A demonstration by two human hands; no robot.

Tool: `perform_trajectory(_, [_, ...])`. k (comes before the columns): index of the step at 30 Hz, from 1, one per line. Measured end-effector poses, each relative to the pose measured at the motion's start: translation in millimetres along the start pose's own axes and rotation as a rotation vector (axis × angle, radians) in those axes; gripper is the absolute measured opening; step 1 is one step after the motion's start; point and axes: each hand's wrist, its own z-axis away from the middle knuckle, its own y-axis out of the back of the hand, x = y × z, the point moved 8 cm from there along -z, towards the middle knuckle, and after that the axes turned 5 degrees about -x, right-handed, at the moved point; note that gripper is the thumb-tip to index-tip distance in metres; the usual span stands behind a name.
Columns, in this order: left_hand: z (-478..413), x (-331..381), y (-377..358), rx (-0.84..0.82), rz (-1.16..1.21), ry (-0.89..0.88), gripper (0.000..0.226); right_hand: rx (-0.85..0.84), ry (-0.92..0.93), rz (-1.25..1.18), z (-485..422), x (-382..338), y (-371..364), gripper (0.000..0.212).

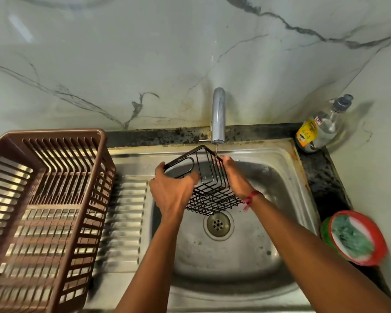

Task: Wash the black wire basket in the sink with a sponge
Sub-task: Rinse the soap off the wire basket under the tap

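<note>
Left hand (172, 192) and right hand (234, 177) grip the black wire basket (212, 196) between them, above the sink (288, 154).

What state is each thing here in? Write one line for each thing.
Basket: tilted, held over the sink under the tap.
Left hand: grips the basket's left side.
Right hand: holds its right side.
Tap: running, thin stream.
Sink: drain unplugged.
Rack: upright beside the sink.
Bottle: upright, capped.
Tub: open, green pad inside.
</note>
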Motion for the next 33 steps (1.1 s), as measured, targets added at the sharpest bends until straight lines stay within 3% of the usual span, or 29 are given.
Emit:
perform_trajectory(2, [-3.7,1.2,4.7,0.012,0.028,-0.018,0.092,0.016,-0.102,-0.121,-1.0,37.3,8.0,0.105])
perform_trajectory(5, [-6.4,-0.3,10.2,0.019,0.038,-0.022,0.092,0.043,-0.12,-0.08,7.1,36.8,11.6,0.066])
perform_trajectory(6, [-7.0,-2.2,11.4,0.019,0.043,-0.017,0.093,0.055,-0.103,-0.051,6.0,33.3,11.4,0.064])
perform_trajectory(9, [-5.1,-2.4,8.0,-0.004,0.014,-0.041,0.103,0.07,0.016,0.036,2.0,-10.4,-2.2,0.083])
perform_trajectory(13, [3.2,-9.6,-2.7,-0.03,-0.006,-0.033,0.091,0.011,0.176,0.184,-7.2,-84.5,-33.5,0.103])
perform_trajectory(17, [-4.2,-22.8,-5.4,-0.045,0.082,0.016,0.086,-0.063,0.23,0.268,-8.1,-94.8,-43.2,0.096])
perform_trajectory(21, [-5.8,-38.2,-0.6,-0.023,0.211,0.098,0.075,-0.106,0.133,0.408,-6.7,-51.0,-24.6,0.054])
perform_trajectory(24, [-7.6,-50.5,2.2,-0.044,0.332,0.15,0.081,0.035,-0.069,0.374,-0.2,2.2,21.3,0.062])
perform_trajectory(28, [-13.9,-66.2,-9.2,-0.146,0.433,0.179,0.085,0.204,-0.184,0.264,9.7,27.4,61.5,0.065])
perform_trajectory(30, [-12.3,-76.7,-18.8,-0.211,0.477,0.218,0.077,0.254,-0.207,0.348,7.3,24.0,72.4,0.058])
perform_trajectory(33, [-4.7,-76.4,-27.0,-0.345,0.682,0.257,0.036,0.234,-0.187,0.535,-2.0,2.2,79.5,0.06])
